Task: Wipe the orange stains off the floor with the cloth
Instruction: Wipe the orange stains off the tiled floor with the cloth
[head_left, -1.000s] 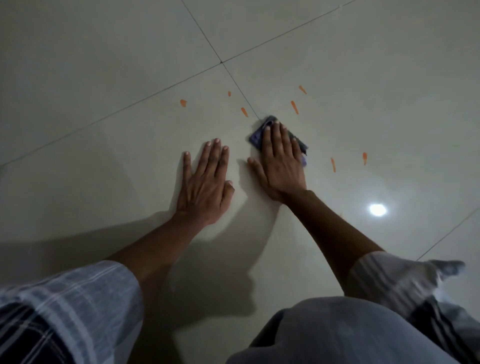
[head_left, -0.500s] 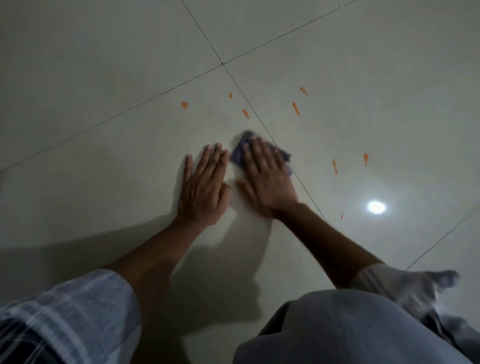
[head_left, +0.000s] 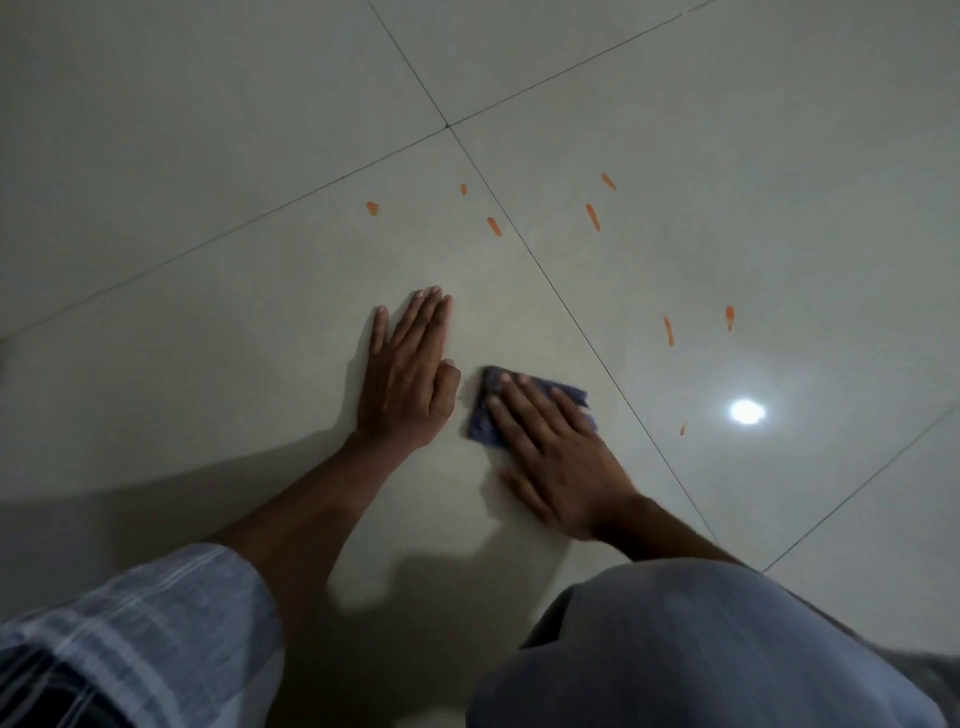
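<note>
Cloth (head_left: 530, 410), soft and limp, lies flat on the floor (head_left: 208, 364) under our right hand (head_left: 563, 457), whose spread fingers press it down rather than grip it. We judge it will bunch unless pinned across its middle, and slide easily on glossy tile. Just left, our left hand (head_left: 408, 379) rests open, palm flat, holding nothing. Farther out, the stains (head_left: 592, 216) sit well apart from the cloth, unwiped.

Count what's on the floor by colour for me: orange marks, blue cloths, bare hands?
Orange stains: 8
Blue cloth: 1
Bare hands, left hand and right hand: 2
Total: 11
</note>
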